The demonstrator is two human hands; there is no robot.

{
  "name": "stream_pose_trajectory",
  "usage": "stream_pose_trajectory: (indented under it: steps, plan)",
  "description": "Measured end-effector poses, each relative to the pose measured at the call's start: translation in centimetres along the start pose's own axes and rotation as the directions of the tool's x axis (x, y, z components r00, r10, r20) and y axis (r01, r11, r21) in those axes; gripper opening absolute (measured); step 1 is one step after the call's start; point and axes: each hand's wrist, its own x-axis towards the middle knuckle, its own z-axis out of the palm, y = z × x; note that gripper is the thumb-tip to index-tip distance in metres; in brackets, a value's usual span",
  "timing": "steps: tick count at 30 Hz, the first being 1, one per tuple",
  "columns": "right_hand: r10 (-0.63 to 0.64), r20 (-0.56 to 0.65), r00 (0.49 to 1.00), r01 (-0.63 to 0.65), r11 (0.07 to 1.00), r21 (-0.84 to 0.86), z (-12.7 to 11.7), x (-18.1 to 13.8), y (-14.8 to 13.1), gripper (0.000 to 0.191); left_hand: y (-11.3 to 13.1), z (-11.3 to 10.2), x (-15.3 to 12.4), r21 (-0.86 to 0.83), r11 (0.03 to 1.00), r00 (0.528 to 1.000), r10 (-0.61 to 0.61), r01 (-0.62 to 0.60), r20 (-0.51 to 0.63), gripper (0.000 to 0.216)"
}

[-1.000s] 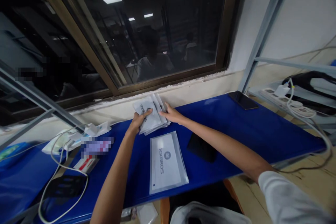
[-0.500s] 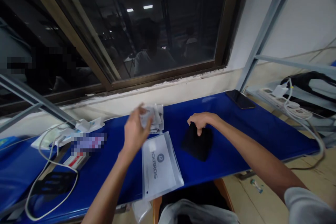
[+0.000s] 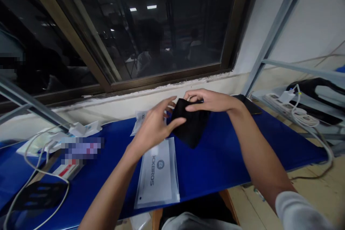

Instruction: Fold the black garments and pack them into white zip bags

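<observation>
A piece of black cloth (image 3: 192, 127), soft and roughly square, is raised at a tilt above the blue table. My right hand (image 3: 206, 100) pinches its top edge between thumb and fingers. At its left edge my left hand (image 3: 159, 120) has thumb and fingers spread apart, the thumb in front of the cloth; whether it touches I cannot tell. Below lies a clear zip bag (image 3: 159, 176) with a white printed sheet showing "OCKBROS". Behind my left hand, partly hidden, is a smaller clear packet (image 3: 138, 120).
The blue table top (image 3: 223, 158) runs below a dark window. To the left are a white cable (image 3: 68, 190), a red-and-white box (image 3: 66, 169) and a black slotted piece (image 3: 40, 196). A phone (image 3: 250, 106) lies at the back right, near a power strip (image 3: 304, 113).
My right hand has lifted the black cloth up and toward the window. My left hand has left the small packets and come right to the cloth's edge.
</observation>
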Motion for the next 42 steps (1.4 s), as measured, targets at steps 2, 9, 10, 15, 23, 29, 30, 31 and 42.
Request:
stream_pose_trajectory:
  steps: [2,9,10,15,23,29,30,31,42]
  plan:
    - [-0.005,-0.177,0.984,0.010,1.000,0.025,0.6,0.1,-0.9,0.029,-0.4,1.1,3.0,-0.137,0.989,0.992,-0.068,0.053,-0.102,0.031]
    - [-0.165,-0.363,0.917,0.171,0.985,-0.014,0.1,-0.6,-0.9,0.031,-4.6,1.2,4.5,-0.456,0.890,0.946,-0.150,0.002,-0.289,0.026]
    - [-0.139,-0.390,0.910,0.156,0.988,0.012,0.0,-0.5,-0.7,0.030,-4.3,0.7,4.2,-0.407,0.912,0.960,-0.069,-0.049,-0.271,0.036]
    - [-0.047,-0.511,0.858,0.143,0.978,0.151,1.1,0.2,-0.3,0.029,-0.9,0.0,2.8,-0.002,0.957,0.957,0.289,-0.289,0.014,0.083]
    - [-0.020,-0.693,0.721,0.136,0.984,0.114,1.6,0.7,-0.8,0.011,-2.0,0.6,3.1,0.194,0.896,0.893,0.429,-0.400,-0.139,0.036]
    - [0.146,-0.749,0.646,0.194,0.918,0.347,2.5,1.1,-1.1,0.014,-0.3,0.7,2.4,0.002,0.945,0.945,0.328,-0.328,-0.017,0.080]
    - [0.155,-0.759,0.633,0.204,0.912,0.357,2.7,1.2,-1.2,0.014,-0.1,1.1,2.3,0.018,0.955,0.955,0.295,-0.295,0.025,0.092]
    - [0.148,-0.766,0.625,0.213,0.912,0.350,2.8,1.2,-1.2,0.014,0.0,1.4,2.3,0.051,0.964,0.965,0.259,-0.261,0.051,0.098]
    - [-0.205,-0.868,0.453,0.077,0.978,-0.192,-0.3,-0.9,-1.2,0.010,-1.9,-1.3,3.1,0.118,0.989,0.996,0.086,-0.087,0.016,0.065]
